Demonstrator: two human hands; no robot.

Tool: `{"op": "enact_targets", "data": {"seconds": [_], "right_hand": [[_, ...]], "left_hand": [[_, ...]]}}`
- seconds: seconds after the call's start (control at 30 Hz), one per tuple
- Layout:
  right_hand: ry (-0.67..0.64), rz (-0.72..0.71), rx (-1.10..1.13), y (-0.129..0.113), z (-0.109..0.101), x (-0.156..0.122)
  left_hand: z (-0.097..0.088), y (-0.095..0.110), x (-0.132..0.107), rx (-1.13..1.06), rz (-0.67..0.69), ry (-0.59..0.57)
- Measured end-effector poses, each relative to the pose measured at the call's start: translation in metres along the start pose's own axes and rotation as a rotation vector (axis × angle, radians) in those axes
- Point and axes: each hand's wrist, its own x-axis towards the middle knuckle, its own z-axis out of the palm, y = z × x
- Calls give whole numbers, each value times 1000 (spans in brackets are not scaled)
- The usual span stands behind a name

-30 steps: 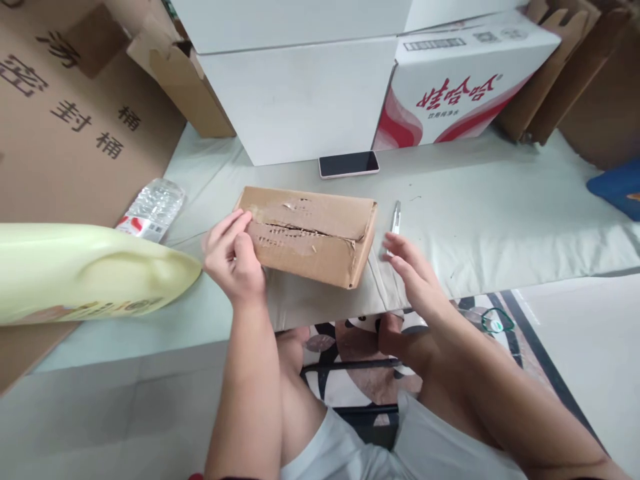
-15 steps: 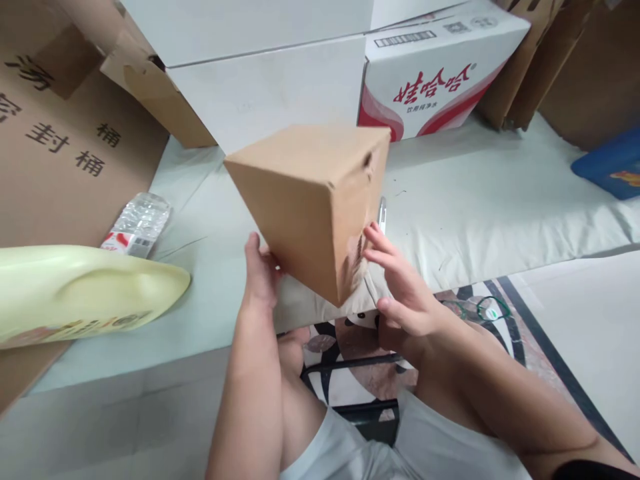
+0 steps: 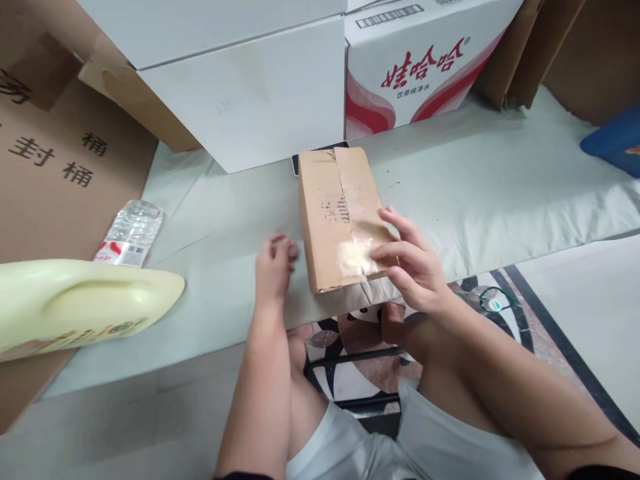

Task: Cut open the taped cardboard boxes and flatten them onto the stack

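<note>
A small brown cardboard box lies lengthwise on the pale green cloth, its taped seam facing up. My right hand rests on the box's near right corner with fingers spread over the tape. My left hand hovers just left of the box, fingers loosely curled, holding nothing. A dark phone is almost hidden behind the box's far end.
A large white box and a red-and-white printed carton stand at the back. Brown cardboard leans at the left, with a plastic water bottle and a pale yellow jug near it. A blue object lies far right.
The box was lifted and tipped up on end, then laid back down turned lengthwise, covering the phone and the pen. My right hand came onto it; my left hand let go.
</note>
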Motion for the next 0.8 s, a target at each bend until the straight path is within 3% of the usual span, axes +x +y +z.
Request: {"op": "enact_targets", "data": {"seconds": [0.1,0.17,0.27,0.4,0.53,0.67,0.73,0.8], "right_hand": [[-89,-33,9,4,3,1],[-130,-42,-1,5,4,1],[-149,-45,-12,6,5,1],[-103,-62,-17,6,5,3],[-29,-87,-20,8,2,5],[97,171,-224,26,3,6],[18,328,-424,37,7,7],[-147,426,-602,46,11,8]], "left_hand": [[0,3,0,-15,377,147],[3,6,-6,-14,595,105],[12,7,-20,77,735,-11],[20,2,-29,192,822,-83],[16,-9,-23,57,840,-121],[12,-19,-17,-50,787,-156],[13,-21,-18,-56,778,-161],[15,-22,-19,-50,784,-151]]}}
